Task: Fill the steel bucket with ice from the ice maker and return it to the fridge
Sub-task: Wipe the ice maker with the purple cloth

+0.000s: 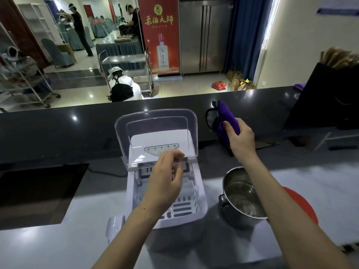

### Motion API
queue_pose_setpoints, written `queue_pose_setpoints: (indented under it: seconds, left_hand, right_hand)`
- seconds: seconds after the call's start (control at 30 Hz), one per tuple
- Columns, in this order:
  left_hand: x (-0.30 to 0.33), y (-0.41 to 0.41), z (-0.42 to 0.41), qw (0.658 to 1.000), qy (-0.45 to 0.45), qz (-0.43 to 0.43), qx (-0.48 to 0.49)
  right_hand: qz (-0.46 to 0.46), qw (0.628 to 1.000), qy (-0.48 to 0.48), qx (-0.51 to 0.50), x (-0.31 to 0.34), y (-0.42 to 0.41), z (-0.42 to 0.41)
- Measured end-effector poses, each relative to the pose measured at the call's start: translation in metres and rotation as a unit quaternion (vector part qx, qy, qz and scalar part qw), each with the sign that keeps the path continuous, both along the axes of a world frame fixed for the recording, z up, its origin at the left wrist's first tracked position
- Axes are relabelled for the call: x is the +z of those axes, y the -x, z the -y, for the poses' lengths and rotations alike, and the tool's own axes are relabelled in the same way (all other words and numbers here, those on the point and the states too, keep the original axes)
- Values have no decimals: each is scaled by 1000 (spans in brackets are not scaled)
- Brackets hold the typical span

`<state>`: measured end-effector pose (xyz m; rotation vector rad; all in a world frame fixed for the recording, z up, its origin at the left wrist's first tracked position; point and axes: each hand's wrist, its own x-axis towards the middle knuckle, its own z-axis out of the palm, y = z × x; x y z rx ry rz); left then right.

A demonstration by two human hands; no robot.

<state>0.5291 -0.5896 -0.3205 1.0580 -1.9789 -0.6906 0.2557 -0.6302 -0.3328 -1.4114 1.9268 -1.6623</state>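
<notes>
A single wide-angle view from a camera worn on the person's head, looking forward and steeply down. The white ice maker (163,171) sits close below the lens, near the middle of the frame. Both forearms enter from the bottom edge on either side of it. Beyond the ice maker the view reaches over a dark counter (58,129) into a distant hall. Straight edges bow toward the frame's borders.

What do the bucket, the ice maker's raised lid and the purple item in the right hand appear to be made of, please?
The bucket looks like steel with a dull brushed finish: grey and softly reflective inside. The ice maker's lid seems clear plastic, since the control panel shows through it. The purple item, held by the right hand, looks like soft matte cloth, folded and creased.
</notes>
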Motion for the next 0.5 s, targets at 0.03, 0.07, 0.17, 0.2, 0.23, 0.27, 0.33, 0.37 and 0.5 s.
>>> queue_pose_setpoints:
  seconds: [0.03, 0.07, 0.17, 0.2, 0.23, 0.27, 0.33, 0.37, 0.5]
  left_hand:
    - [-1, -9, -3, 1000, 3, 1, 2]
    - [-2, -19, -6, 1000, 8, 3, 3]
    - [-8, -43, -11, 1000, 11, 11, 7]
    - [-10, -50, -13, 1000, 10, 13, 8]
    - [-13, -57, -14, 1000, 11, 14, 9]
    - [-15, -64, -15, 1000, 12, 15, 10]
    - [-21, -77, -16, 1000, 11, 16, 14]
    - [-23, -83, -17, 1000, 8, 18, 17]
    - [-32, -100, -21, 999, 0, 38, 25]
  right_hand:
    - [4, 1000, 10, -3, 1, -9, -10]
    - [10, 1000, 19, -6, 2, -19, -20]
    - [46, 998, 44, -14, 5, -45, -49]
    - [52, 997, 50, -20, 5, -53, -59]
    - [54, 997, 54, -26, 6, -61, -67]
    - [55, 996, 57, -32, 6, -68, -76]
    - [62, 996, 60, -34, 5, -81, -91]
    - [65, 996, 60, -29, 3, -88, -98]
    - [49, 998, 46, -13, -2, -117, -117]
